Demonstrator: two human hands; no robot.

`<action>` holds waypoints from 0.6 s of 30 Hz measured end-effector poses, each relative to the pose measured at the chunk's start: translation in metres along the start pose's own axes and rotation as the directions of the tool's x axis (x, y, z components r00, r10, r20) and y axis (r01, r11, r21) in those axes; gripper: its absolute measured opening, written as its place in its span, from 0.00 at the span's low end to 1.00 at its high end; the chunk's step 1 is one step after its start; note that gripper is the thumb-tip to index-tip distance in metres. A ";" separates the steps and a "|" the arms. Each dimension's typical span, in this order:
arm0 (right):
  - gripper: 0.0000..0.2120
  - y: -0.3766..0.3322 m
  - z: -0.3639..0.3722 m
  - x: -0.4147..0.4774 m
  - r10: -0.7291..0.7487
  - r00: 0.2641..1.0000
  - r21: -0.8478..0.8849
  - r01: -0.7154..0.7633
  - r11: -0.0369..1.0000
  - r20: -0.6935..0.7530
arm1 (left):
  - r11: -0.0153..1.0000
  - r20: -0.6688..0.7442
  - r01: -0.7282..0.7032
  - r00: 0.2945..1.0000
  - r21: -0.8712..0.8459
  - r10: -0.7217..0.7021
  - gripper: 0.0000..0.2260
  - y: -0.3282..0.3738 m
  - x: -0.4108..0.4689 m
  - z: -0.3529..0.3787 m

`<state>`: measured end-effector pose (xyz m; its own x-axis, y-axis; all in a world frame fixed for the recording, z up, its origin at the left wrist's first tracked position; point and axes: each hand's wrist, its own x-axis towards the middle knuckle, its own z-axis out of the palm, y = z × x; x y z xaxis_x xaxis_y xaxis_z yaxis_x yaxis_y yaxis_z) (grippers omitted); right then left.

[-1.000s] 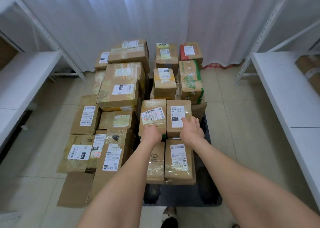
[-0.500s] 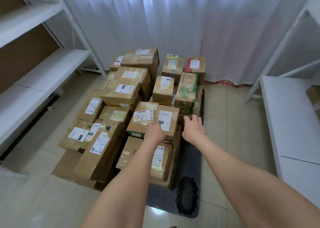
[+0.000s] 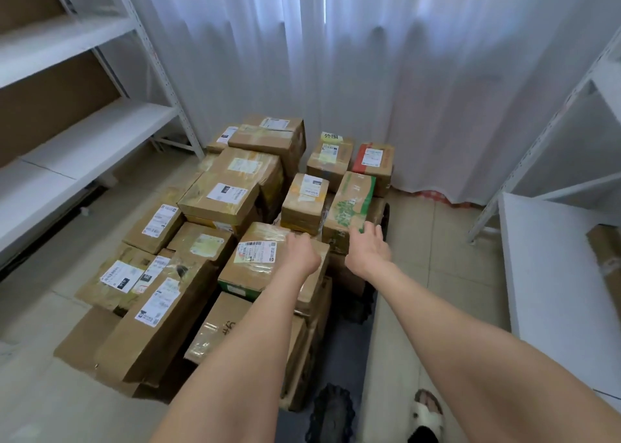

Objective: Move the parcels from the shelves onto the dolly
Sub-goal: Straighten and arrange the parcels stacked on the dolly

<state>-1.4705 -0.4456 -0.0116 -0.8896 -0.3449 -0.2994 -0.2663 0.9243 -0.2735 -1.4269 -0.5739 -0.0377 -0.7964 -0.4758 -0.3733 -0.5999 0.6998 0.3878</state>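
Many taped cardboard parcels are stacked on and around the dark dolly (image 3: 295,426) on the floor. My left hand (image 3: 300,252) lies with loosely bent fingers on top of a small parcel, hiding its label, next to the barcode-labelled parcel (image 3: 255,257). To its right, my right hand (image 3: 369,249) hovers with fingers spread and holds nothing. It is just in front of the green-printed box (image 3: 353,204) and touches no parcel. Both forearms reach in from the bottom edge.
White metal shelves (image 3: 84,140) run along the left; the right shelf (image 3: 554,274) carries one brown parcel (image 3: 605,257). A dolly wheel (image 3: 332,412) and my slippered foot (image 3: 426,415) are near the bottom. White curtains hang behind the stack.
My right hand has come off the small parcel and moved right, opening. My left hand slid forward onto that parcel. The view has tilted up and pulled back.
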 end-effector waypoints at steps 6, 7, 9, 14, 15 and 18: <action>0.29 0.048 -0.031 0.100 -0.133 0.990 -0.064 0.135 0.989 0.045 | 0.996 -0.043 0.090 0.995 -0.013 -0.090 0.21 0.077 0.063 0.013; 0.30 0.057 -0.039 0.117 -0.148 0.987 -0.071 0.152 0.986 0.063 | 0.994 -0.039 0.107 0.993 -0.031 -0.108 0.21 0.092 0.074 0.013; 0.31 0.078 -0.059 0.147 -0.162 0.982 -0.075 0.170 0.983 0.101 | 0.988 -0.034 0.141 0.989 -0.057 -0.143 0.21 0.123 0.093 0.014; 0.31 0.111 -0.094 0.214 -0.200 0.970 -0.088 0.212 0.973 0.135 | 0.981 -0.063 0.174 0.982 -0.081 -0.179 0.20 0.178 0.137 0.011; 0.31 0.111 -0.097 0.224 -0.214 0.965 -0.086 0.228 0.970 0.149 | 0.979 -0.059 0.186 0.980 -0.077 -0.191 0.20 0.183 0.146 0.010; 0.30 0.108 -0.102 0.253 -0.266 0.949 -0.094 0.284 0.954 0.170 | 0.972 -0.066 0.226 0.971 -0.071 -0.231 0.20 0.194 0.176 0.005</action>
<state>-1.7623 -0.4167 -0.0236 -0.7100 -0.6011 -0.3667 -0.5419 0.7990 -0.2606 -1.6827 -0.5192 -0.0328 -0.6399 -0.6586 -0.3959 -0.7682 0.5344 0.3527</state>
